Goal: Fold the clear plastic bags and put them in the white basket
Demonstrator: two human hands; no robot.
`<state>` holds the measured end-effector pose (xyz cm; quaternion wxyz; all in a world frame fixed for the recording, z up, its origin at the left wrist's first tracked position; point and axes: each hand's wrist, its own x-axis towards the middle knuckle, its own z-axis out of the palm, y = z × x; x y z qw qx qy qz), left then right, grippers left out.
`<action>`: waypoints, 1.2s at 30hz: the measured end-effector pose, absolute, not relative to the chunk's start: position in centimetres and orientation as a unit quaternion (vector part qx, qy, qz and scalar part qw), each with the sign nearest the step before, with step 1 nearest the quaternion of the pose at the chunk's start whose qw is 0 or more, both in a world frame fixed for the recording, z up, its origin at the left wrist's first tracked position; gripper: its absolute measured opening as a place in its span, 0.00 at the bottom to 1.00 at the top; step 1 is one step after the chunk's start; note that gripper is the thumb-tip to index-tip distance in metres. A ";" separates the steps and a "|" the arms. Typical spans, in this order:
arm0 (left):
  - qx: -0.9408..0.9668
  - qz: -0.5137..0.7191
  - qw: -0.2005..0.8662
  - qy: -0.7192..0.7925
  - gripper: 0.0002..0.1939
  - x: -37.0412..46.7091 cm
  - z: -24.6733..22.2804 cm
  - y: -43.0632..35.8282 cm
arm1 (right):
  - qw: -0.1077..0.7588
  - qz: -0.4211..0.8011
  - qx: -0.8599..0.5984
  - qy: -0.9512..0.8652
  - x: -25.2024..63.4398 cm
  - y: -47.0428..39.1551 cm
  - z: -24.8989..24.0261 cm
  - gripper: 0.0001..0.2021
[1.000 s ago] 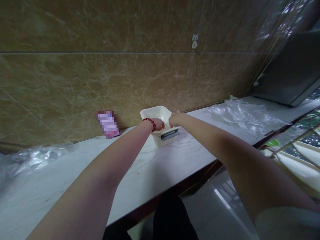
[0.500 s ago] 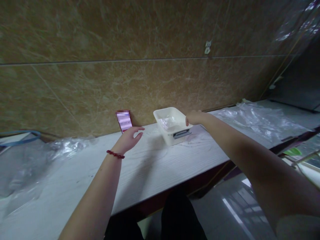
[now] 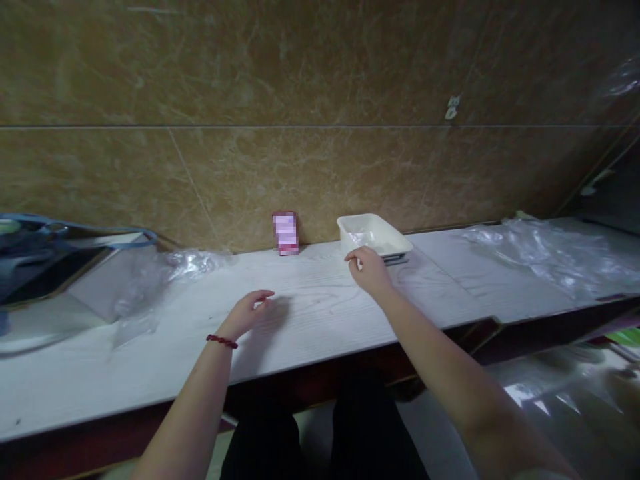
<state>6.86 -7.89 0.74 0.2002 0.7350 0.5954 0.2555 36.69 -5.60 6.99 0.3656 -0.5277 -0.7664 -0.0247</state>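
Observation:
A white plastic bin with a grey latch on its near side stands against the wall, some clear plastic inside it. In front of its near left part is my right hand, fingers loosely curved with a gap at the thumb. It partly covers the bin, and no object shows in it. My left hand, wearing a red bead bracelet, hovers over the white tabletop. Its fingers are apart and hold nothing. Between the hands, farther back, a phone leans on the wall, its screen blurred.
Crumpled clear plastic lies left of the phone, beside a white box and a dark flat item with blue straps. More clear plastic sheeting spreads at the right. A brown marbled wall bounds the back.
My right hand has let go of the bin's right rim and moved left, in front of the bin. My left hand has drawn back from near the phone. The view has turned left.

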 end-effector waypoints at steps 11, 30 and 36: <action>0.710 0.297 0.205 0.605 0.19 3.1 -2.7 -10.5 | 0.309 0.089 -0.531 -0.784 27.7 -4.8 -3.2 0.10; 0.544 0.286 0.102 0.782 0.21 -9.2 -0.5 1.3 | 0.362 0.128 -0.492 -0.781 28.3 -4.1 -3.8 0.10; 0.542 0.198 -0.041 0.816 0.29 -11.8 -0.4 5.5 | 0.366 0.149 -0.483 -0.781 28.3 -4.1 -3.7 0.10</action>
